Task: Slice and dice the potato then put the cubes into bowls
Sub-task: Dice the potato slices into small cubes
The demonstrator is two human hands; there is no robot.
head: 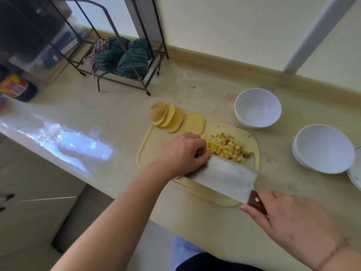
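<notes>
Basically, potato was mid-prep on the pale yellow cutting board (148, 145): a pile of small yellow cubes (226, 147), some with brown skin bits, sat near the board's middle, just past the cleaver blade. Uncut slices (172, 119) leaned in a fanned stack at the board's far left corner, overhanging the edge, with the skin-on end piece (157, 111) on the far side of the stack. One round slice (194, 123) lay flat just beside the stack, apart from the cubes. Left hand (181, 153) was curled knuckles-up, fingers tucked against the near-left side of the cube pile and touching the blade's top edge; couldn't tell whether it actually held any cubes. Right hand (289, 218) gripped the cleaver (224, 175) by its brown wooden riveted handle, blade wide and flat-faced, tilted, edge down on the board next to the cubes. Two white bowls sat on the beige counter (117, 114) right of the board, well apart from the cubes: far bowl (257, 107) and near bowl (323, 148), both showed only white interiors. A white plate rim (354, 177) poked in at the right edge, touching or just beside the near bowl. Back left, a dark wire rack (125, 75) held striped green cloths (125, 57) and a checked one. A red-yellow labelled container (14, 87) sat at far left, print too blurred to read.
</notes>
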